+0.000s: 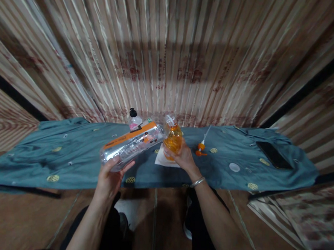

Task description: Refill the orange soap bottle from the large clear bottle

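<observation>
My left hand [111,176] grips the base of a large clear plastic bottle [132,145] with an orange label, held almost on its side with its mouth pointing right. My right hand [182,156] is wrapped round a small bottle of orange liquid [173,139], held upright over a white paper [161,160]. The big bottle's mouth meets the top of the small one. An orange pump dispenser [201,147] with a white tube lies on the cloth just right of my right hand.
A blue-green cloth [72,153] covers a low table. A small bottle with a black cap [133,118] stands behind the big bottle. A black phone [273,154] lies at the right end, a white round disc [234,167] nearer. Striped curtains hang behind.
</observation>
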Tool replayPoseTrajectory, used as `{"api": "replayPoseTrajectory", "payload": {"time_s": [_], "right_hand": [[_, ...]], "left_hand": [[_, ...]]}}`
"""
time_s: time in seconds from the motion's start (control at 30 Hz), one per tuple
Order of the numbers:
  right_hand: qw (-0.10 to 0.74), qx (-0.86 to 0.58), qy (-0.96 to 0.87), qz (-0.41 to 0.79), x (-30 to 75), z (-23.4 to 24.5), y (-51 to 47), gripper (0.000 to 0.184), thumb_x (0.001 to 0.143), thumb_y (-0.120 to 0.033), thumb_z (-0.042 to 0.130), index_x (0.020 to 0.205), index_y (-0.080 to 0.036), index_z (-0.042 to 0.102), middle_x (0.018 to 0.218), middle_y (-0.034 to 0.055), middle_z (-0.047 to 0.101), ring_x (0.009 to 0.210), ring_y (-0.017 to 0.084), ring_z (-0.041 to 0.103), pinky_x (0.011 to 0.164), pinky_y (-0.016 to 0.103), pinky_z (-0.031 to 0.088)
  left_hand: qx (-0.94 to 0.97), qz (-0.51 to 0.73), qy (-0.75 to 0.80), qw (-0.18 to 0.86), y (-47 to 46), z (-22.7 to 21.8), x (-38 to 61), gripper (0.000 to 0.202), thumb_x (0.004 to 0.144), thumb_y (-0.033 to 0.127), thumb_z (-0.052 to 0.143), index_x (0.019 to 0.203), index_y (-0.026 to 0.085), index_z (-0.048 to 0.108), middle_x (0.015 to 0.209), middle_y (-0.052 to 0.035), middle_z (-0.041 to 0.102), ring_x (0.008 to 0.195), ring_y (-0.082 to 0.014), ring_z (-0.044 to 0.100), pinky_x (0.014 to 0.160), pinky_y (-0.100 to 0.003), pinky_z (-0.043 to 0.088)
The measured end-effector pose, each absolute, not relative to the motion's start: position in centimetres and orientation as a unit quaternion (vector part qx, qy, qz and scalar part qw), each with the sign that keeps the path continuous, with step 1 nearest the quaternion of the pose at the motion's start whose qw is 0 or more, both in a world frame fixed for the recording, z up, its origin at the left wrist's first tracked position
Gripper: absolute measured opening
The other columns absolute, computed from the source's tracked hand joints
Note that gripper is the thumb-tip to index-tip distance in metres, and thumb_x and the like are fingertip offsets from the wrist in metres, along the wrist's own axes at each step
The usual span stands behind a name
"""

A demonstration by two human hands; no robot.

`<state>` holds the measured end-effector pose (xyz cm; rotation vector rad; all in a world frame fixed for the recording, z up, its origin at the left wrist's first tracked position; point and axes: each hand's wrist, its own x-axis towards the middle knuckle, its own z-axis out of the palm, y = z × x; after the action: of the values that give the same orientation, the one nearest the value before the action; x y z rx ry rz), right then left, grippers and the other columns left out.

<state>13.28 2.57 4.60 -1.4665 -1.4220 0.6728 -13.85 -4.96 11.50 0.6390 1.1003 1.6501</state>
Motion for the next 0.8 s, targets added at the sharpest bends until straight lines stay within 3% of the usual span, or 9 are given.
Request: {"api": "replayPoseTrajectory", "payload": {"time_s": [0.27, 0.47, 0.67, 0.8], "right_hand": [[0.449, -0.616, -0.584, 0.279, 13.3, 5.1, 2.1, 0.092, 0.083, -0.046, 0.105, 0.163, -0.023, 0.064, 0.146, 0.0183, 0.092, 0.138, 0.046, 0.091, 0.122, 0.065, 0.074], [0.461, -0.627, -0.570, 0.264, 13.2, 5.1, 2.1, 0.099, 0.084, -0.046, 0.106, 0.170, -0.025, 0.061, 0.146, 0.0182, 0.093, 0.136, 0.048, 0.091, 0.119, 0.068, 0.075], [0.471, -0.601, -0.586, 0.269, 13.2, 5.7, 1.7, 0.082, 0.087, -0.043, 0.104, 0.160, -0.024, 0.070, 0.143, 0.0150, 0.094, 0.137, 0.043, 0.092, 0.121, 0.060, 0.075], [0.473, -0.596, -0.588, 0.275, 13.2, 5.9, 1.4, 0.076, 0.089, -0.045, 0.102, 0.155, -0.023, 0.072, 0.147, 0.0155, 0.093, 0.139, 0.043, 0.091, 0.125, 0.062, 0.073]], "left_hand": [[0.256, 0.665, 0.456, 0.532, -4.5, 11.7, -14.1, 0.077, 0.051, 0.038, 0.113, 0.123, 0.023, 0.090, 0.098, -0.0072, 0.097, 0.085, -0.0347, 0.094, 0.076, -0.041, 0.082], [0.242, 0.656, 0.450, 0.554, -4.8, 11.6, -14.8, 0.070, 0.051, 0.038, 0.117, 0.115, 0.023, 0.091, 0.101, -0.0073, 0.098, 0.084, -0.0342, 0.095, 0.077, -0.039, 0.082], [0.229, 0.659, 0.454, 0.553, -5.3, 11.6, -14.7, 0.065, 0.046, 0.037, 0.119, 0.103, 0.024, 0.091, 0.099, -0.0054, 0.099, 0.082, -0.0333, 0.096, 0.072, -0.036, 0.081], [0.225, 0.653, 0.461, 0.556, -5.4, 11.6, -14.7, 0.077, 0.046, 0.041, 0.119, 0.117, 0.028, 0.094, 0.099, -0.0050, 0.099, 0.082, -0.0338, 0.096, 0.072, -0.035, 0.081]]}}
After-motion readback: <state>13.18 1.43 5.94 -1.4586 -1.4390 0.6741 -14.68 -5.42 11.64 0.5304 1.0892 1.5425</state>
